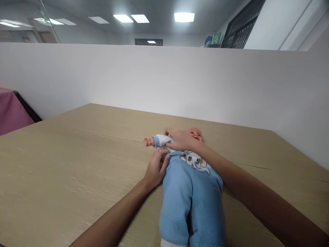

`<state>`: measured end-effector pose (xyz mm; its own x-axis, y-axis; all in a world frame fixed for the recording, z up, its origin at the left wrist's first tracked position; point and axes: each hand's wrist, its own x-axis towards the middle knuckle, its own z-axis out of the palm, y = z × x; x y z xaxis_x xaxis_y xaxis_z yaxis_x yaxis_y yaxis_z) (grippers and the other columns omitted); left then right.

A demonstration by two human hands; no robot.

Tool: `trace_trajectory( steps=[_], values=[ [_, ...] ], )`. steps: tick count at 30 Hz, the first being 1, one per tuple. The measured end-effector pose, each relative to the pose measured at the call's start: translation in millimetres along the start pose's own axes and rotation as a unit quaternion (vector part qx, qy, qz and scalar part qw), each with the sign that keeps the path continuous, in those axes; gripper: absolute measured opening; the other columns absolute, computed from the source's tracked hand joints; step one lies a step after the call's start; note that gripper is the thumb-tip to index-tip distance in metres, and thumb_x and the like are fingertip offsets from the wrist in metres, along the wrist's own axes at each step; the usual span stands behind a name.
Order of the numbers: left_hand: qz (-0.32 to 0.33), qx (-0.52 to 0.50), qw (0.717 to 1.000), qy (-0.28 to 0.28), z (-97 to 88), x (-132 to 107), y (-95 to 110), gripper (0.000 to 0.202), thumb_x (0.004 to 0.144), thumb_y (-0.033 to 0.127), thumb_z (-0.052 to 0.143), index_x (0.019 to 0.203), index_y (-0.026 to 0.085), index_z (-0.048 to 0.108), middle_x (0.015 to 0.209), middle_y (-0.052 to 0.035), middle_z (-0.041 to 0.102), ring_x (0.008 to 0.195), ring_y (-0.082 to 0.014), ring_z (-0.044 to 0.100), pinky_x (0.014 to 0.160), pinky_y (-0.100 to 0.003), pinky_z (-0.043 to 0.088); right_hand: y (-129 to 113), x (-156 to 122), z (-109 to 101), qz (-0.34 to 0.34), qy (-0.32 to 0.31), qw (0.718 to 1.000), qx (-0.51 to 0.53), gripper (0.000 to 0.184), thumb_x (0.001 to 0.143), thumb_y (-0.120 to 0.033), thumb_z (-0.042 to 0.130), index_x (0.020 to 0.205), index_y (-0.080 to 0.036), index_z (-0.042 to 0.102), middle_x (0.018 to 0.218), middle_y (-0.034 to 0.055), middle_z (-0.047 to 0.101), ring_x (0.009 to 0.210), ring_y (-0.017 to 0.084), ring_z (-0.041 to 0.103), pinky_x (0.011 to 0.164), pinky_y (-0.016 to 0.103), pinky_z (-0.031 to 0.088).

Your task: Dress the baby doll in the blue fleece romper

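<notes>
**Table [77, 171] with doll [177, 195] on its back**

Right hand [181, 139], loosely bent, lies over the doll's upper chest by its sleeve [162, 139]; left hand [156, 166], half-curled, touches its side. Cannot tell whether either grips.

Ceiling panels [184, 17] glare white | even light | soft shadow beside left forearm [113, 212] | right hand [180, 139] slightly blurred

A white partition [164, 75] borders the wooden tabletop [77, 164] beneath bright ceiling lights [184, 17].

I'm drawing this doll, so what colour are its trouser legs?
The trouser legs are light blue, as the head view shows.
</notes>
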<state>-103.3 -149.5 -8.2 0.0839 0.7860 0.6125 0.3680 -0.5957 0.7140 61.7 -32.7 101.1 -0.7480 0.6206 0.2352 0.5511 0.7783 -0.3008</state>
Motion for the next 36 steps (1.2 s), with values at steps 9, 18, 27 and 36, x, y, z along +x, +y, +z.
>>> trace_trajectory(
  steps=[9,18,27,36],
  values=[
    [0.159,0.075,0.983,0.042,-7.2,-9,-13,0.021,0.108,0.026,0.051,0.126,0.028,0.060,0.141,-0.0149,0.055,0.133,-0.0288,0.055,0.112,-0.052,0.047,20,-33,-5,0.015,0.038,0.975,0.217,0.052,0.072,-0.002,0.055,0.119,-0.019,0.070,0.114,0.0049,0.076,0.103,0.021,0.069,0.089,0.030,0.051],
    [0.034,-0.023,0.994,0.103,-2.2,-4,-7,0.018,0.112,0.036,0.046,0.119,0.024,0.057,0.114,-0.0096,0.061,0.111,-0.0245,0.060,0.102,-0.043,0.049,0,-38,12,0.020,0.074,0.985,0.156,0.040,0.082,-0.003,0.060,0.115,-0.020,0.077,0.117,0.0083,0.077,0.104,0.022,0.069,0.093,0.034,0.053],
    [-0.150,-0.176,0.968,0.101,6.9,7,-11,0.025,0.109,0.050,0.049,0.110,0.025,0.055,0.110,-0.0040,0.060,0.107,-0.0190,0.059,0.102,-0.033,0.048,-46,-99,0,0.183,0.085,0.958,0.205,0.042,0.095,-0.060,0.070,0.117,-0.025,0.073,0.113,0.0075,0.078,0.095,0.026,0.071,0.084,0.038,0.055],
    [-0.270,-0.239,0.929,0.087,17.9,15,-50,0.049,0.094,0.071,0.057,0.111,0.025,0.055,0.118,-0.0075,0.066,0.112,-0.0196,0.064,0.102,-0.033,0.053,-5,-108,34,0.198,0.164,0.905,0.337,0.040,0.094,-0.058,0.068,0.115,-0.023,0.066,0.110,0.0037,0.074,0.101,0.025,0.068,0.093,0.037,0.052]
  ],
)
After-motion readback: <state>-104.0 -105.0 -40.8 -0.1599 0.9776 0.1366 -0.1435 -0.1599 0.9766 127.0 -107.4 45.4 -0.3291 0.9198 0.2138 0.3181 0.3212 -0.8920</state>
